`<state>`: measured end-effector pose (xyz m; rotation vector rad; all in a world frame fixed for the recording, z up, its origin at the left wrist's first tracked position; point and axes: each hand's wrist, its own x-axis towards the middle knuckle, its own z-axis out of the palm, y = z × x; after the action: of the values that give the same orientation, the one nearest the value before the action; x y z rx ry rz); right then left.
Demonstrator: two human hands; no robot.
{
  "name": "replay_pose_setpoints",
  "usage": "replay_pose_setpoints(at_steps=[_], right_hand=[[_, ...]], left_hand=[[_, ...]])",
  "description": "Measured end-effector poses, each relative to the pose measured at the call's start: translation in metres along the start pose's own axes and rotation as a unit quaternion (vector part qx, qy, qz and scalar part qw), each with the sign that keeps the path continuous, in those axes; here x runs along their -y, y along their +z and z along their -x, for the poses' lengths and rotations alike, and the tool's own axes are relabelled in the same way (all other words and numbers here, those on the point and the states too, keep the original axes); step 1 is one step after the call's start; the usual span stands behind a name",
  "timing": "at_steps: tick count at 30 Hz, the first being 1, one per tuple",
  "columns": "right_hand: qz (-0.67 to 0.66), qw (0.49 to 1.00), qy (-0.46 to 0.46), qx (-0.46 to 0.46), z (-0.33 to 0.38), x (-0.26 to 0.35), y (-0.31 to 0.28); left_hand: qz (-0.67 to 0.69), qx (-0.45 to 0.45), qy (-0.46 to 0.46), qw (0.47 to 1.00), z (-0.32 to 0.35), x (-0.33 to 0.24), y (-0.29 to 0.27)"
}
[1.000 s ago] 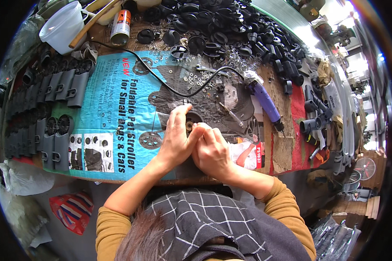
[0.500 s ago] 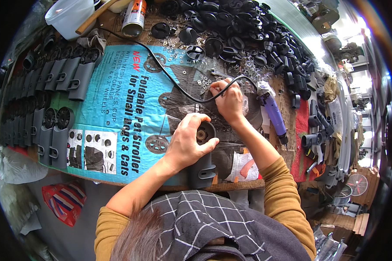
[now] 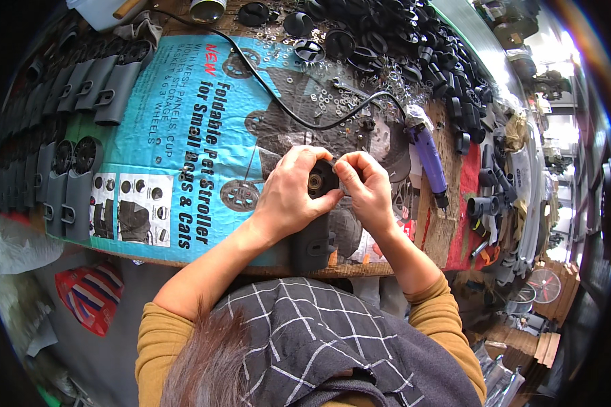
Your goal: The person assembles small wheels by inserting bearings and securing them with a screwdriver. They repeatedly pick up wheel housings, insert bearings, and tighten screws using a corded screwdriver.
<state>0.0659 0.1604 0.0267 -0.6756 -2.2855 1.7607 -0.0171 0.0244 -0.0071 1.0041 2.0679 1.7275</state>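
Observation:
My left hand (image 3: 293, 190) wraps round the round upper end of a dark grey plastic housing (image 3: 312, 249). A brass-coloured ring shows in the round recess between thumb and fingers. The housing's lower end, with a side loop, points toward me at the table's near edge. Thumb and forefinger of my right hand (image 3: 366, 190) pinch together at the right rim of the recess. Whatever they hold is too small to make out. Beyond both hands a black cable (image 3: 254, 73) curves over small loose metal pieces (image 3: 327, 107) and a spanner (image 3: 351, 89).
Rows of similar grey housings (image 3: 81, 159) line the left side. Black plastic caps and parts (image 3: 387, 41) are heaped at the far right. A purple power screwdriver (image 3: 428, 166) lies right of my hands. A blue printed sheet (image 3: 163, 102) covers much of the tabletop.
My right hand has come back from the loose metal pieces to the housing's round end. My left hand still grips the housing. The whole view has shifted slightly.

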Motion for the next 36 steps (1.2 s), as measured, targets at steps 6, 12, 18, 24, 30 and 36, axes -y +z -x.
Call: replay_pose_setpoints(at_steps=[6,12,18,24,30,36], right_hand=[[0.172,0.978,-0.121,0.004,0.004,0.007,0.011],[0.144,0.985,-0.093,-0.025,0.004,0.008,0.015],[0.087,0.995,-0.052,-0.018,0.004,0.003,0.013],[0.147,0.984,-0.078,-0.058,0.003,0.014,0.004],[0.300,0.940,-0.159,0.017,0.000,0.027,0.004],[0.367,0.890,-0.243,0.121,-0.014,0.034,0.003]], left_hand=[[-0.008,-0.012,0.028,1.000,-0.001,0.003,0.001],[-0.001,-0.008,0.020,1.000,0.000,0.004,0.001],[-0.005,-0.013,0.020,1.000,0.000,0.004,0.002],[-0.004,-0.004,0.017,1.000,0.001,0.004,0.001],[-0.019,-0.007,0.041,0.999,0.000,0.005,0.000],[-0.013,-0.017,0.058,0.998,0.000,0.004,0.000]])
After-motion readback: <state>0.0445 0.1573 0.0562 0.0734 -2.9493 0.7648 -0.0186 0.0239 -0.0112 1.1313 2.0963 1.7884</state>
